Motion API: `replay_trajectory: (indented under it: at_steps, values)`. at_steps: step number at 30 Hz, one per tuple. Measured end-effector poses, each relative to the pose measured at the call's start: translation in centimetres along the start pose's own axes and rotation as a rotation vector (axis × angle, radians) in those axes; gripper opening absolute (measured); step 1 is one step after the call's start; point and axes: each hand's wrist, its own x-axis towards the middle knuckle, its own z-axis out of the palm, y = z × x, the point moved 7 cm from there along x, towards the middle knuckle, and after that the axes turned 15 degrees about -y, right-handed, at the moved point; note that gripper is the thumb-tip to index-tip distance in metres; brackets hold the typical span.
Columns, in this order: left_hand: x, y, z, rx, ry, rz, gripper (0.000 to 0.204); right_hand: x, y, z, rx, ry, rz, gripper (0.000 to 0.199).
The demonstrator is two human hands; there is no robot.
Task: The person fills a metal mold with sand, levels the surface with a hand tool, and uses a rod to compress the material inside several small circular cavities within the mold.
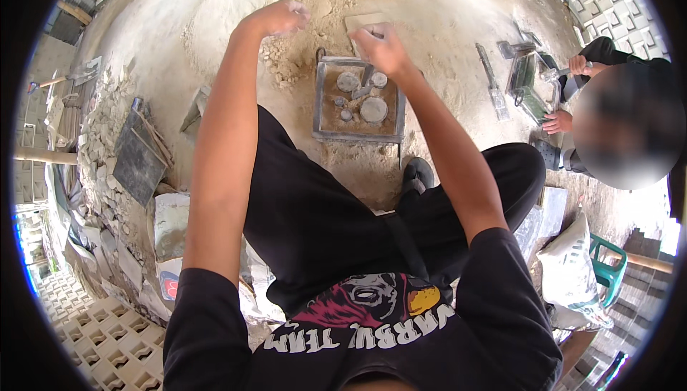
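A square grey molding frame [318,108] lies on the ground before me, packed with sandy material. Set in it are round pale discs, including a large disc [373,110], and smaller grey round pieces [346,114]. My left hand [285,18] is raised beyond the frame's far left corner, over loose sand, its dusty fingers curled together; what they hold, if anything, is hidden. Over the frame's far right corner, my right hand [383,49] is closed, a dark tip showing at its top. A narrow grey piece [367,74] shows below it; whether the hand grips this is unclear.
A flat pale board [363,21] lies behind the frame. Crumbled sand [286,51] spreads at its left. To the right, a co-worker's hands [578,65] work with a tool at another frame [526,87]. Rubble and a dark slab [140,155] lie left.
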Motion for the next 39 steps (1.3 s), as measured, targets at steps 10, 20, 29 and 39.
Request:
replay_trajectory:
  at_steps: [10,20,29,39]
  values:
    - [1.3,0.4,0.4,0.044,-0.023,-0.003,0.060,-1.0,-1.3,-3.0,-0.092,0.340,-0.029,0.034]
    - [1.3,0.4,0.8,0.107,0.010,-0.019,0.056,-4.3,-1.7,-4.1,-0.202,0.677,0.058,0.037]
    - [1.3,2.4,1.0,0.133,0.003,-0.060,0.055,-4.3,-1.1,-6.0,-0.190,0.722,-0.030,0.043]
    - [-0.2,3.1,1.6,0.190,0.034,-0.113,0.056,-1.3,-0.5,-3.9,0.132,0.552,-0.214,0.047]
